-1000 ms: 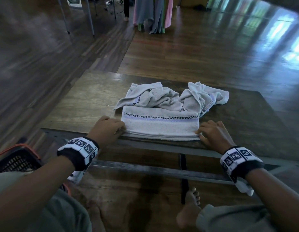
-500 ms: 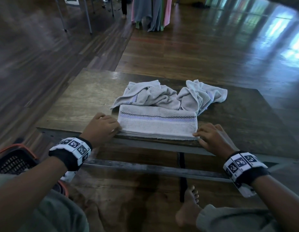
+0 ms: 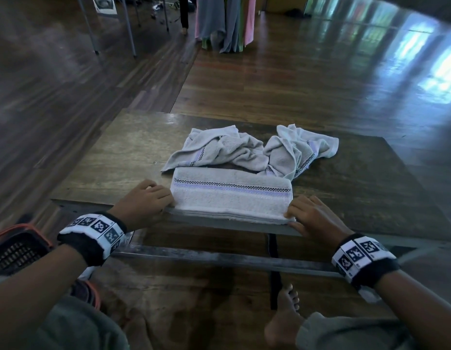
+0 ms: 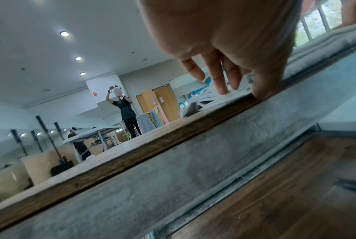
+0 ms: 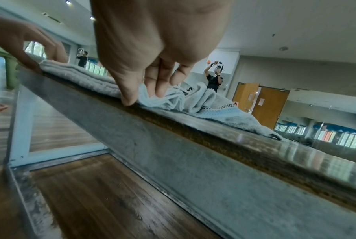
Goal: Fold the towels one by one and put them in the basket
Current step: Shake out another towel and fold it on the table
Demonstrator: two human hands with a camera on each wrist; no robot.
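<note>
Item 1, folded towel [image 3: 232,195]: grey, with a checkered and lilac band along its far side. We log it as a flat layered strip at the near edge of the table [image 3: 105,160], long axis running left to right along that edge. Its layered near side sits right at the table's lip.

Item 2, our left hand [image 3: 143,205]: at the left short end of the folded towel, fingers bent down onto the corner and thumb at the table lip. In the left wrist view the fingertips [image 4: 221,90] rest on the cloth; we read a light pinch of the corner rather than a full grasp.

Item 3, our right hand [image 3: 312,218]: at the right short end of the folded towel. In the right wrist view the thumb and fingers [image 5: 130,97] nip the bunched layers of the corner.

Item 4, two crumpled towels [image 3: 219,150] and [image 3: 297,150]: unfolded, just beyond the folded towel, the right-hand one touching its far right corner.

Item 5, basket [image 3: 15,251]: dark mesh with an orange rim, on the floor well to the left of the folded towel and below table height, beside our left forearm.

Note on the coming move, as we judge it: the strip lies crosswise between our hands, one end to each, so either end can swing over the other. The left hand is nearer the basket for the carry.
</note>
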